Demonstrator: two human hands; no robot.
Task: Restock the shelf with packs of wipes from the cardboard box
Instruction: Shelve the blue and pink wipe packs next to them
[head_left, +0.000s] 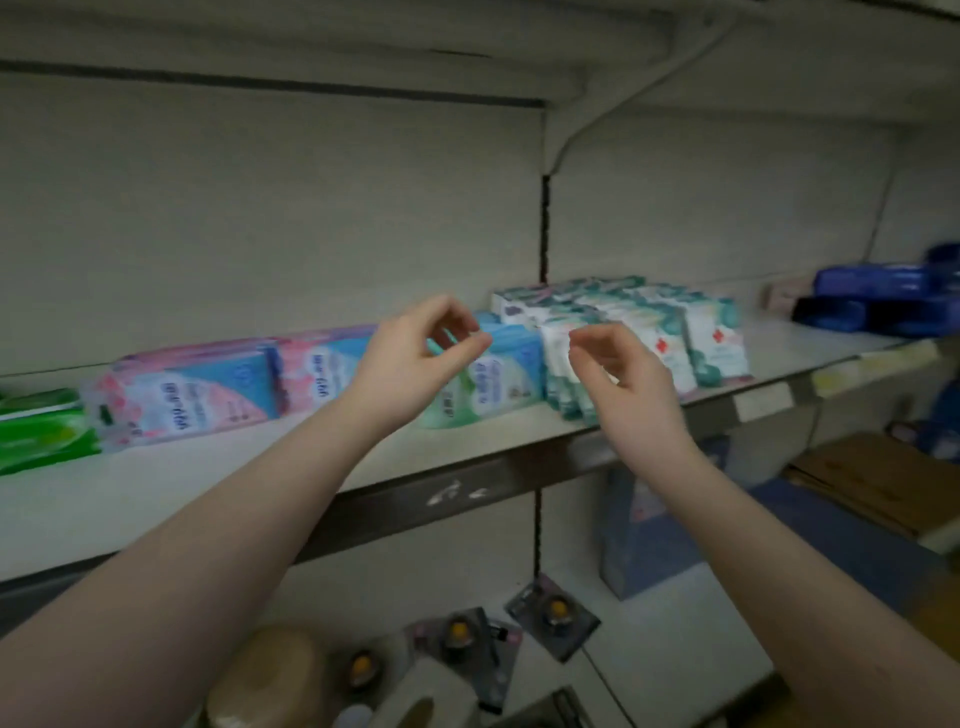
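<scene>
**Stock entry: wipes shelf, head view**

- Shelf (208, 483): pale board with a dark front edge. Paper labels (763, 401) sit on that edge toward the right.
- Green pack (44, 431): far left of the shelf, lying flat.
- Pink-and-blue packs (192, 397): just right of the green pack, standing in a row with their faces toward the camera. The print is too blurred to read.
- Mint pack (501, 374): mid-shelf, beside the pink-and-blue packs and partly hidden behind the left hand.
- White-and-teal packs (717, 343): right of the mint pack, several rows deep. The front ones bear a red cross.
- Dark blue packs (883, 301): stacked at the far right end, well apart from the white-and-teal packs.
- Left hand (410, 364): raised in front of the mint pack. The grip is narrow, with thumb and forefinger tips close together and the other fingers loosely curled. It holds nothing.
- Right hand (631, 384): raised in front of the white-and-teal packs. The grip is loosely curled and holds nothing. Whether a fingertip touches a pack cannot be told.
- Cardboard box (878, 483): brown and blurred, at lower right below shelf level.
- Blister cards (553, 616): dark cards with round orange centres, lying on the lower shelf.
- Blue-grey carton (639, 540): standing on the lower shelf, right of the upright.
</scene>
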